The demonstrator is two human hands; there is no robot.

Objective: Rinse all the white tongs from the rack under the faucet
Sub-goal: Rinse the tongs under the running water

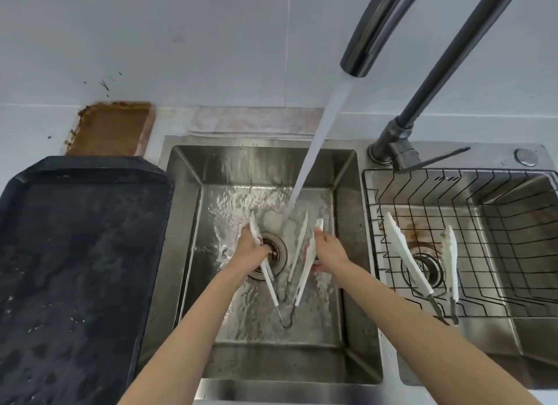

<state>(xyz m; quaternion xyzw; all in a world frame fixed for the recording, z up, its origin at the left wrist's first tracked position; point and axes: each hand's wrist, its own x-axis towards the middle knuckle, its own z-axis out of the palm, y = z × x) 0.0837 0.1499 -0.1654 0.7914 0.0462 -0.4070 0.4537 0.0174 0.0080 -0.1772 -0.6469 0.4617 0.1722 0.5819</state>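
Water runs from the dark faucet (360, 59) into the left sink (187, 211), and the stream lands between my two hands. My left hand (252, 249) grips one pair of white tongs (265, 271) over the drain, heads pointing away from me. My right hand (327, 247) grips a second pair of white tongs (305, 271), its two arms spread apart and its metal hinge end near the sink floor. More white tongs (401, 247) lie in the black wire rack (513, 223) in the right sink, arms spread, metal ends toward me.
A wet black tray (75, 253) fills the counter left of the sink. A brown mat (111, 130) lies behind it against the wall. The faucet's base and lever (404, 157) stand between the two sinks at the back.
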